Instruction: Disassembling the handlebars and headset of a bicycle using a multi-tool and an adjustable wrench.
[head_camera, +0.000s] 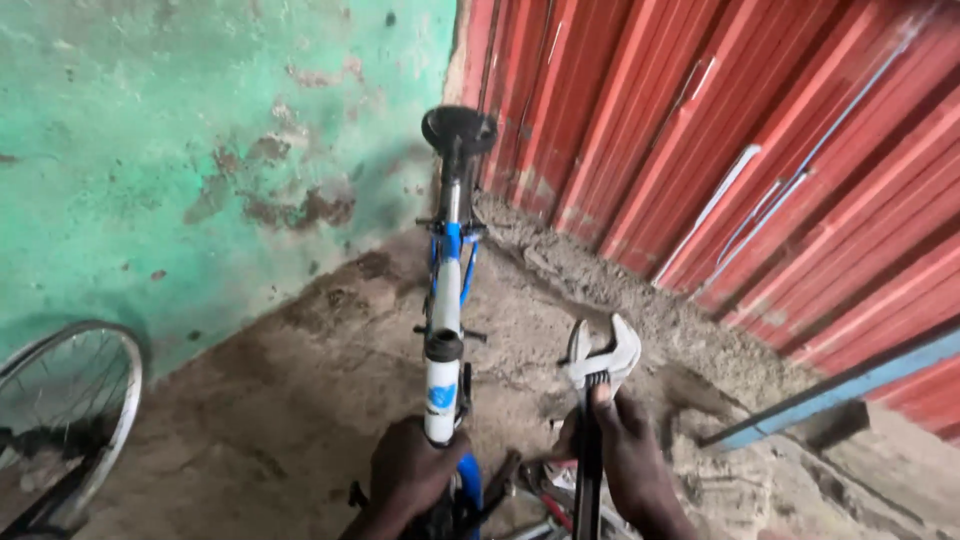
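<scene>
A blue and white bicycle frame (444, 300) stands lengthwise in front of me, its black saddle (458, 130) at the far end. My left hand (408, 472) is wrapped around the white head tube near its bottom. My right hand (630, 460) holds an adjustable wrench (598, 362) upright, with its silver jaws pointing up, just to the right of the frame. The wrench does not touch the bicycle.
A spoked bicycle wheel (70, 400) leans at the left edge by the peeling green wall (200, 120). Red corrugated metal sheeting (760, 140) runs along the right, with a blue bar (830, 392) low beside it. The floor (280, 400) is rough dirt and concrete.
</scene>
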